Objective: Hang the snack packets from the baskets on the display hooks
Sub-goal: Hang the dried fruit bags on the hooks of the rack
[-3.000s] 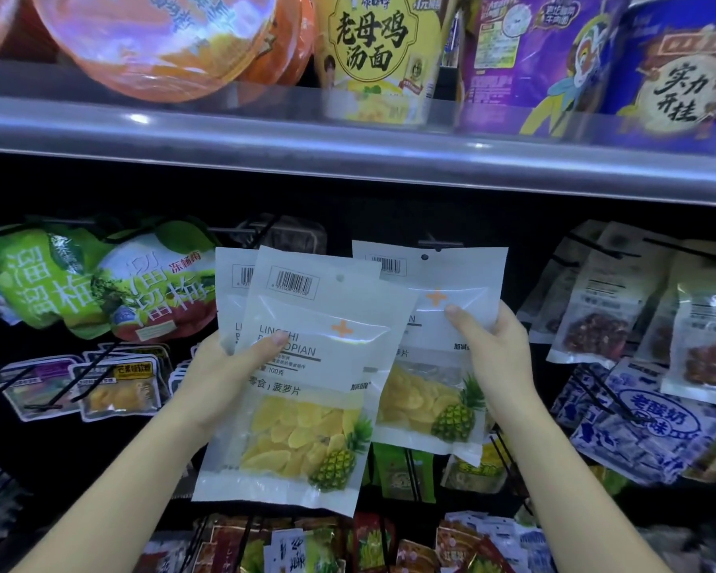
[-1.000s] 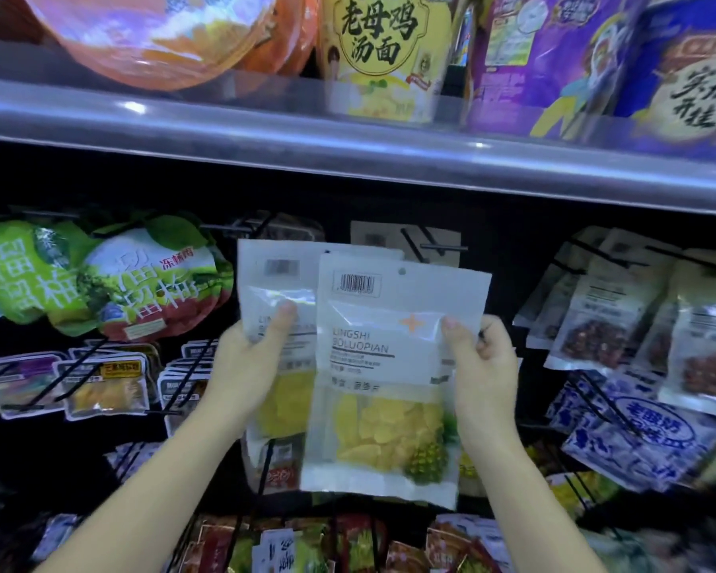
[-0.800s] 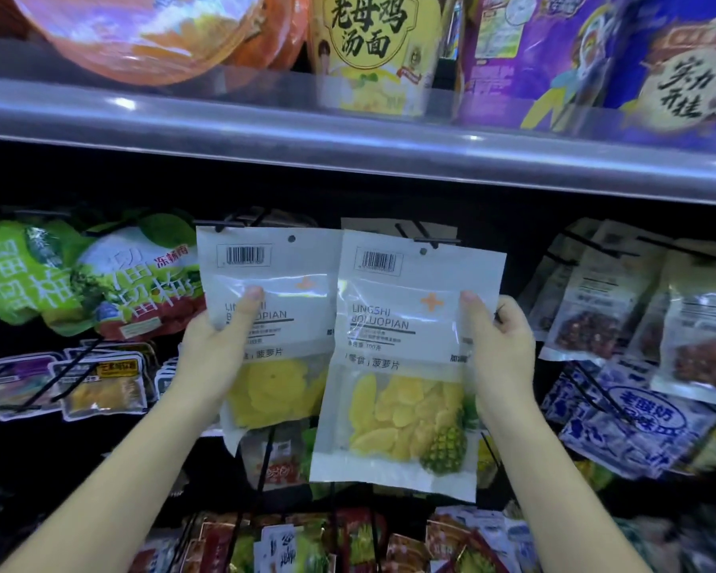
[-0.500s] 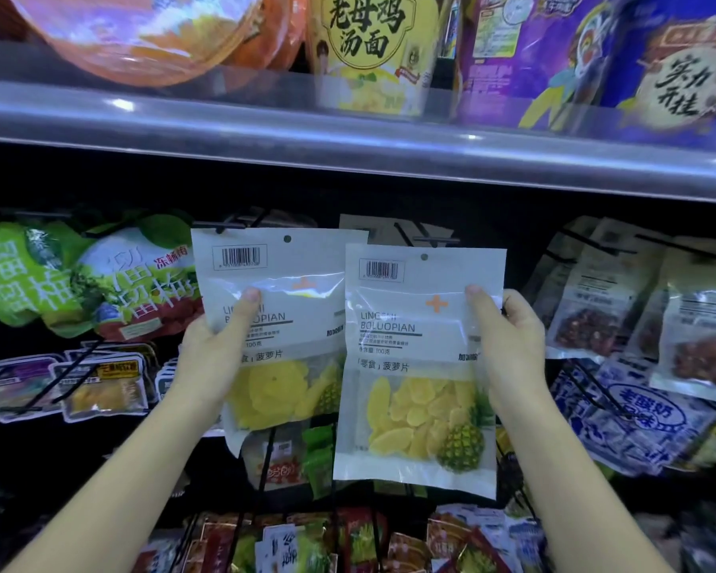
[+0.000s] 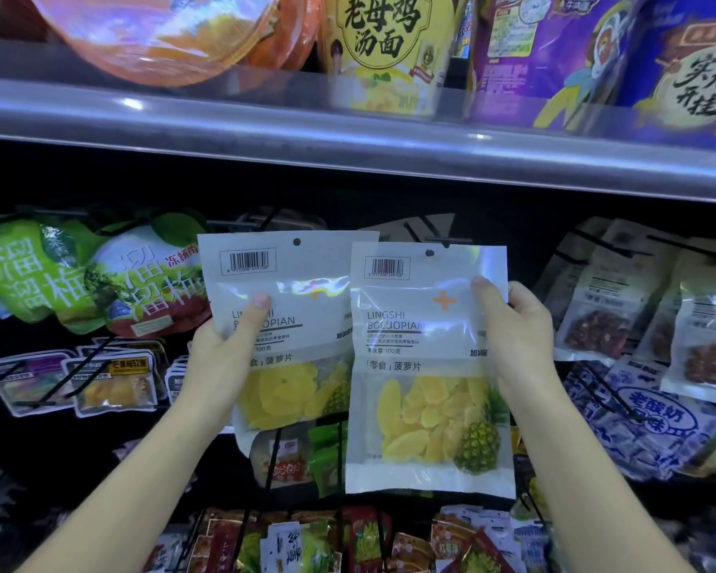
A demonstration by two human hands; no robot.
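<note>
Two white packets of dried pineapple slices are held up side by side before the hook wall. My left hand (image 5: 220,357) grips the left pineapple packet (image 5: 302,283), thumb across its front. My right hand (image 5: 517,324) grips the right pineapple packet (image 5: 426,366) by its right edge, thumb on the front. Each packet has a small hang hole at the top. The right packet's hole sits just below the tip of a black display hook (image 5: 441,241); whether they touch is unclear. The right packet overlaps the left one's right edge.
A metal shelf rail (image 5: 348,142) with noodle bowls runs overhead. Green plum packets (image 5: 79,275) hang at left, dark dried-fruit packets (image 5: 596,308) and blue milk-candy packets (image 5: 654,415) at right. More packets on hooks (image 5: 348,539) fill the rows below.
The two packets, stacked a second ago, have been drawn apart, left one to the left. Both were raised, then the right packet dropped slightly under the hook.
</note>
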